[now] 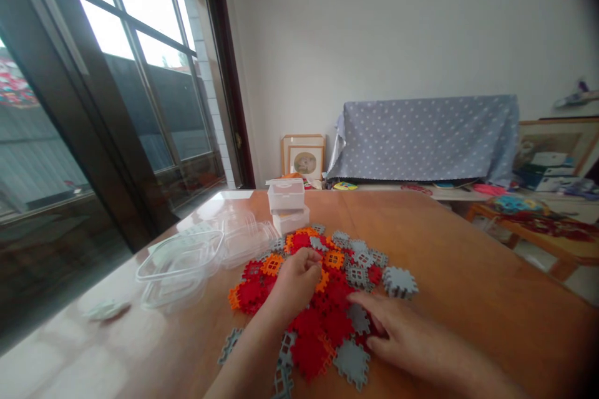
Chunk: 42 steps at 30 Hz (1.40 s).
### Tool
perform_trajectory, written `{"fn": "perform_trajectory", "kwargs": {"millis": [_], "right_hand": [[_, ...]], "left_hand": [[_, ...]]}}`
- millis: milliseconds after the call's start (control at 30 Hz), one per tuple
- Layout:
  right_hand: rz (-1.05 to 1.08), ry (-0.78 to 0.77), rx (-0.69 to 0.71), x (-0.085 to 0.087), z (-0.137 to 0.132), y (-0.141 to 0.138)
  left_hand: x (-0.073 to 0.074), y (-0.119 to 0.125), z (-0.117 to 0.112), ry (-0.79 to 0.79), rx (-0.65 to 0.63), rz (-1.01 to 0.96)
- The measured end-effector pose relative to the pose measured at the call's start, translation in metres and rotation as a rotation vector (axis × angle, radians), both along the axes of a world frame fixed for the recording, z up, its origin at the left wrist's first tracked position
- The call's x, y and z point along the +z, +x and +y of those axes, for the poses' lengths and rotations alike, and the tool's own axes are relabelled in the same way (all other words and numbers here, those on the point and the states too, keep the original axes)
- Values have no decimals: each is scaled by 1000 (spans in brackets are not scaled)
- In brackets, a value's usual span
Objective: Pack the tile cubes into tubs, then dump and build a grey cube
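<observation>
A heap of red, orange and grey interlocking plastic tiles point(309, 354) with notched edges spreads over the wooden table in front of me. Over the middle of the heap is my left hand point(302, 273), its fingers curled into a pinch; whatever they hold, if anything, is hidden. An orange window tile point(334, 260) lies just right of those fingertips. My right hand point(386, 324) rests at the heap's right side, thumb and forefinger apart, beside a grey tile point(359, 319). A small pile of grey tiles point(399, 280) sits beyond it to the right.
Clear plastic tubs point(180, 255) and lids stand left of the heap. Two small lidded boxes point(286, 194) are stacked behind it. A small pale packet point(107, 310) lies at the left. The wooden table point(449, 262) extends right, with a low stool point(543, 227) beyond its edge.
</observation>
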State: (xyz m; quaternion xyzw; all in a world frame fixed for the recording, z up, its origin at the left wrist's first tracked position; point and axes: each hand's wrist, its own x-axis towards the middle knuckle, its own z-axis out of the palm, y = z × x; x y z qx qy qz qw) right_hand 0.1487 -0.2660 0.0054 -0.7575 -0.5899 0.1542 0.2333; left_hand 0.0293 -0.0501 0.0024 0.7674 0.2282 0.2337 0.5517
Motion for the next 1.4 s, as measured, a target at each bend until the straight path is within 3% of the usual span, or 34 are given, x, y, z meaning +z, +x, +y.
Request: {"fn": "perform_trajectory", "kwargs": {"millis": [200,500,667,767,900,1000,1200,1400], "right_hand": [[-48,-8,-14,-8,10,6],[-63,160,-53,-22,26,13],[19,302,-157,-20,26,15],[148,351,-226,-16,24,15],[389,311,-278,-12,22,14],[456,300,-276,-11,22,14],[210,407,-285,-15,19,16],[-66,399,-194,-10,12,17]], "left_hand": [[-5,-2,-10,171,-163,65],[-2,-5,-16,297,-187,111],[0,-4,-17,288,-179,117],[0,-1,-17,218,-151,80],[-6,6,-21,-61,-186,3],[-10,10,-27,-237,-255,-46],[1,9,-36,-395,-223,-48],[8,6,-38,-505,-218,-52]]}}
